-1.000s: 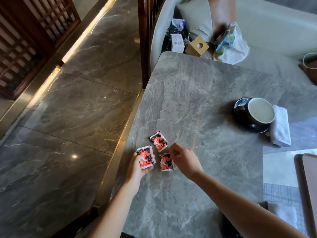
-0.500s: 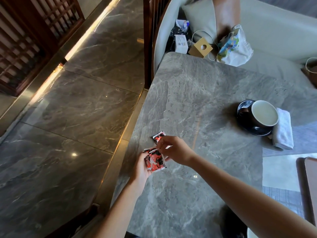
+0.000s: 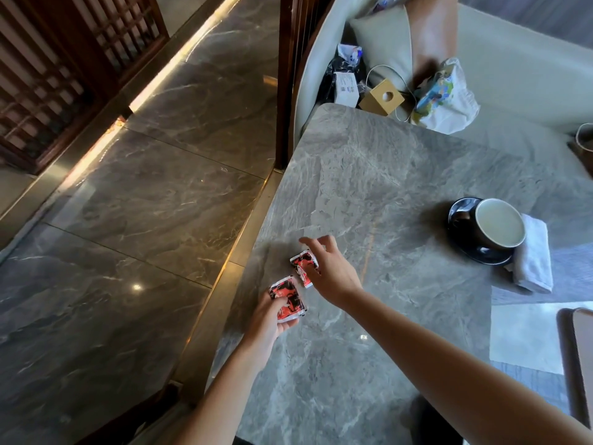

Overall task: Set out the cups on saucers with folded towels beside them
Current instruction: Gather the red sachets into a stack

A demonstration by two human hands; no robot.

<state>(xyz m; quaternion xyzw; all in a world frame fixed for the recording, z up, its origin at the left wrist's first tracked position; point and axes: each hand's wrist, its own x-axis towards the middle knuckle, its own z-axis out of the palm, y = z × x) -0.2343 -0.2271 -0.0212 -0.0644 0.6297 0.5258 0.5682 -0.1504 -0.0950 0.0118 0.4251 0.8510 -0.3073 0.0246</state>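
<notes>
A dark cup [image 3: 499, 224] with a pale inside stands on a black saucer [image 3: 462, 216] at the right of the grey stone table [image 3: 385, 175]. A folded white towel [image 3: 534, 255] lies against the saucer's right side. Near the table's left edge my left hand [image 3: 269, 319] holds a red packet [image 3: 287, 297]. Just beyond it my right hand [image 3: 330, 271] pinches another red packet [image 3: 303, 263] low over the tabletop, its other fingers spread. Both hands are well left of the cup.
The table's left edge drops to a polished floor [image 3: 144, 203]. On the bench behind the table lie a wooden box [image 3: 382, 97], a printed bag [image 3: 446, 97], a cushion [image 3: 385, 49] and small clutter. A white sheet [image 3: 526, 335] and a dark tray edge [image 3: 574, 364] are at right.
Three red packets lay apart on the table. My right hand put one onto the packet in my left hand, then reached farther out and took hold of the far one.
</notes>
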